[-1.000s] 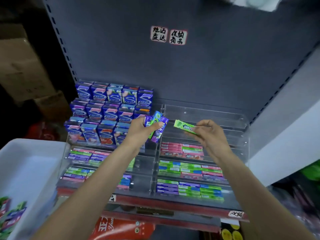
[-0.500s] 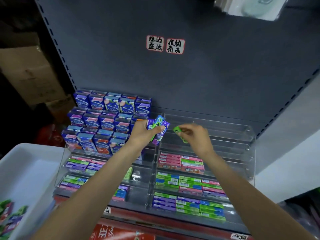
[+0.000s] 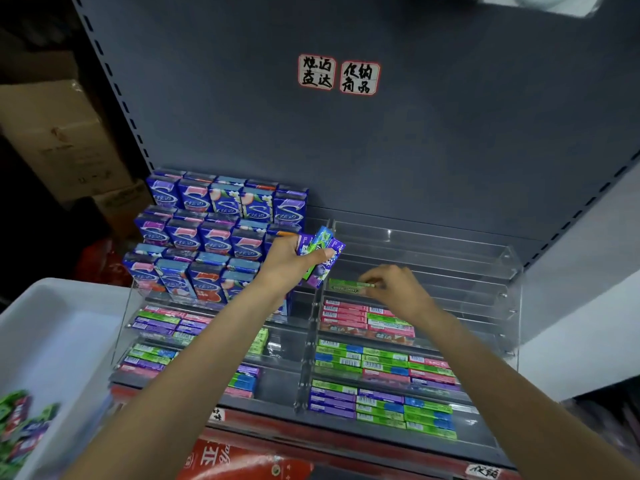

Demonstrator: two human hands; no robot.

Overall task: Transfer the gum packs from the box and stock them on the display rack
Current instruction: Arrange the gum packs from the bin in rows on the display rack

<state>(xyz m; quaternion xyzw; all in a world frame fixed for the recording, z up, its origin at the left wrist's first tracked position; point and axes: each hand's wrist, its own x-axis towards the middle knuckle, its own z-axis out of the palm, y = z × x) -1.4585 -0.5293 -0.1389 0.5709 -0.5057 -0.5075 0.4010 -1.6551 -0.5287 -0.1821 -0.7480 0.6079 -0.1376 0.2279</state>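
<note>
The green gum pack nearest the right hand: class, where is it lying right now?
In the head view, the green gum pack lies flat on the clear rack's right half, one tier above the pink packs, with the right hand touching its right end.

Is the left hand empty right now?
No, the left hand grips a fanned bunch of gum packs, purple, green and blue, above the clear display rack.

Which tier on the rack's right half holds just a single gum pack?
The fourth tier up, where the right hand sets one green pack. The three tiers below hold full rows; those above hold none.
</note>
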